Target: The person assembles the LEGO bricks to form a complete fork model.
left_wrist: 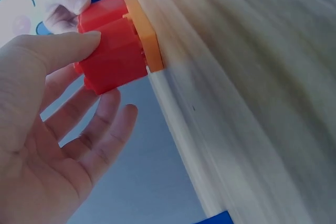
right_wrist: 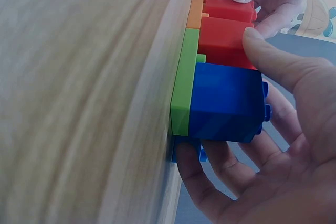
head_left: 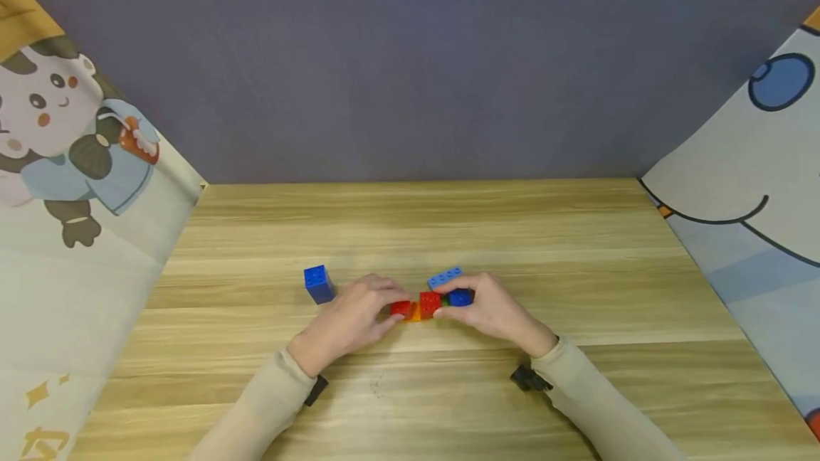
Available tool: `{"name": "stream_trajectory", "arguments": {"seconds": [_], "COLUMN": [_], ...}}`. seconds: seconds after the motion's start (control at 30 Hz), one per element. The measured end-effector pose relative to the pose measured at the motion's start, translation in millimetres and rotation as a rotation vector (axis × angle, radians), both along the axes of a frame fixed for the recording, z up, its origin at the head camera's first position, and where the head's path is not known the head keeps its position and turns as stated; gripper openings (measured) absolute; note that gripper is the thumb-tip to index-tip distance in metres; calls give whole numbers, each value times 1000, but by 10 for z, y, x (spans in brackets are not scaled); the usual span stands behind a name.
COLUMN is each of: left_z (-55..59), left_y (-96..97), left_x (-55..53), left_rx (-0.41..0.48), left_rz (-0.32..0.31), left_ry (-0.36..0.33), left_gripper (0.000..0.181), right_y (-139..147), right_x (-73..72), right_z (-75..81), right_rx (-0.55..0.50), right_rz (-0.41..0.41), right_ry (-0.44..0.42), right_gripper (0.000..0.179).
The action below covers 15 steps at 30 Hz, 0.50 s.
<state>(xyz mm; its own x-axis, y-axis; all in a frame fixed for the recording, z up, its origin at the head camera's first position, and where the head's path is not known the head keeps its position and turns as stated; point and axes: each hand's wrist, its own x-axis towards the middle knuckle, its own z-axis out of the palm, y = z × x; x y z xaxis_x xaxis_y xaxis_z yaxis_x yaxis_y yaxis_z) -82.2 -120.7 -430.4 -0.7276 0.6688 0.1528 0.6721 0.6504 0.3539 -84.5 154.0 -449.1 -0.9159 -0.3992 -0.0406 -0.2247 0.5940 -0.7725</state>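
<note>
My left hand [head_left: 349,315] pinches a red block [left_wrist: 115,59] between thumb and fingers at one end of a flat orange brick [left_wrist: 146,38]. Orange studs show along that block's lower edge in the left wrist view. With thumb and fingertips, my right hand [head_left: 487,308] grips a second red block [right_wrist: 226,40], which stands beside the first. A flat green brick [right_wrist: 184,85] continues the row from the orange one and carries a dark blue block [right_wrist: 226,100] under the right palm. Right fingers partly hide a flat light blue brick [head_left: 445,277] just behind the row.
A tall blue block [head_left: 319,284] stands on the wooden table [head_left: 410,226] to the left of the left hand. Dark wrist-camera pieces [head_left: 530,378] hang beneath both sleeves. A grey panel [head_left: 410,70] rises at the back, with cartoon-printed walls on both sides.
</note>
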Motion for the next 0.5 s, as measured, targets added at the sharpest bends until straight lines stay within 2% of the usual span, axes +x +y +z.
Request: {"name": "stream_trajectory", "arguments": {"seconds": [0.37, 0.5], "left_z": [-14, -33], "left_y": [15, 3], "left_x": [11, 10], "left_rx": [23, 57], "left_rz": [4, 14], "left_ry": [-5, -37], "left_gripper": [34, 35], "right_y": [1, 9], "right_x": [1, -3], "right_z": [-2, -4], "right_rx": [5, 1], "right_rz": [1, 3], "right_ry": [-19, -16], "right_gripper": [36, 37]}}
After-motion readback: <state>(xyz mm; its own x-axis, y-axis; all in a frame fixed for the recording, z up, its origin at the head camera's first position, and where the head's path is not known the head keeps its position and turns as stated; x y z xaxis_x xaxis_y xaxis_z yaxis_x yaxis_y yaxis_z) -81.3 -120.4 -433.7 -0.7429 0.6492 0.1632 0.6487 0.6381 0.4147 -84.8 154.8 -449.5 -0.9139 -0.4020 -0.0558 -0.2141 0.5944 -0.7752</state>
